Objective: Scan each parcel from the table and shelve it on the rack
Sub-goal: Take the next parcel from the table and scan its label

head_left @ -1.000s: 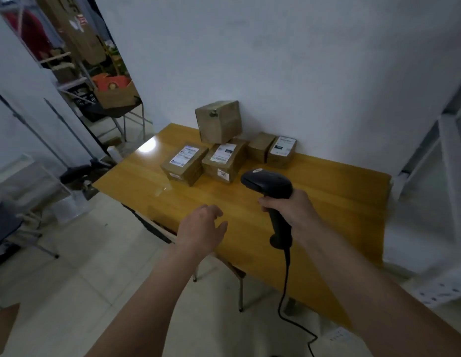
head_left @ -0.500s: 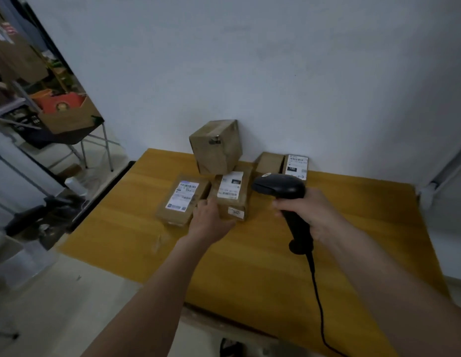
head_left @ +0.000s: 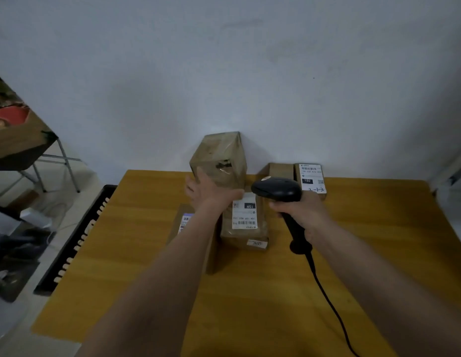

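Several brown cardboard parcels stand at the back of the yellow wooden table [head_left: 275, 292]. My left hand [head_left: 211, 193] grips the tall taped parcel [head_left: 220, 157], thumb on its front, fingers round its left side. Below it lies a flat parcel [head_left: 246, 222] with a white label, and another labelled parcel [head_left: 185, 222] sits partly hidden under my left forearm. Two small boxes, one of them labelled [head_left: 311, 180], stand against the wall at the right. My right hand [head_left: 301, 210] holds the black barcode scanner [head_left: 277, 189] by its handle, head pointing left toward the parcels.
The scanner's cable [head_left: 327, 292] trails over the table toward me. A black strip with pale slots [head_left: 74, 243] lies along the table's left edge. A folding stand with a cardboard box [head_left: 15, 140] is at far left. A pale rack post [head_left: 453, 171] shows at far right.
I have stepped closer to the table. My left hand rose from the flat parcels to the tall taped parcel and took hold of it. The scanner stayed in my right hand.
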A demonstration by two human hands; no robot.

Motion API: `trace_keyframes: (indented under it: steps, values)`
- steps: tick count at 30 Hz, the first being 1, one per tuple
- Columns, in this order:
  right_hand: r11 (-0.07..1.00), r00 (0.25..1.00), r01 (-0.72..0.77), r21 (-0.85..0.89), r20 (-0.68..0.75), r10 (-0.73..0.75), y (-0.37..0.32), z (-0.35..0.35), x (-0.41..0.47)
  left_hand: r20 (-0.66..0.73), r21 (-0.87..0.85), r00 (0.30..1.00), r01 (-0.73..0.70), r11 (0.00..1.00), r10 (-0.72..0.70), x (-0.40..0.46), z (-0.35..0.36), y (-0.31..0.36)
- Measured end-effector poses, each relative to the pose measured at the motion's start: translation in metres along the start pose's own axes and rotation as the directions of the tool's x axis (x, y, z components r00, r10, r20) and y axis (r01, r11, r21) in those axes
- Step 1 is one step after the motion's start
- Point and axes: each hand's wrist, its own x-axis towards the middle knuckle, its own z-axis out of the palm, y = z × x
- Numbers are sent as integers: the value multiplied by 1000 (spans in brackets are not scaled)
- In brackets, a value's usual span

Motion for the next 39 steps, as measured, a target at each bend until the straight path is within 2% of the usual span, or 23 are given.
trace_keyframes:
  steps: [8, 14, 18, 26, 31, 35, 39]
  values:
    - [999, 997, -43, 32, -61, 45, -1, 5, 39, -11, 14, 1000, 1, 1000, -1, 57, 1, 40]
    - [996, 994, -49, 74, -95, 56, 3, -7, 50, 42, 53, 993, 107, 993, -109, 84, 5, 52]
    - [995, 994, -37, 90, -100, 46, 8, -18, 50, -8, 54, 992, 124, 991, -124, 84, 5, 52]
    - [995, 988, -3, 98, -153, 18, 12, -49, 38, 7, -253, 1000, -26, 967, 28, 27, 11, 44]
    - [987, 975, 47, 151, -221, -13, 17, -79, 23, 158, -453, 983, -8, 892, 89, -30, 32, 43]
    - [984, 967, 62, 170, -253, -17, 28, -109, 8, 327, -557, 943, 134, 820, 68, -71, 58, 39]
    - [989, 955, 19, 148, -296, 26, 51, -133, -3, 508, -581, 861, 317, 749, 30, -101, 97, 20]
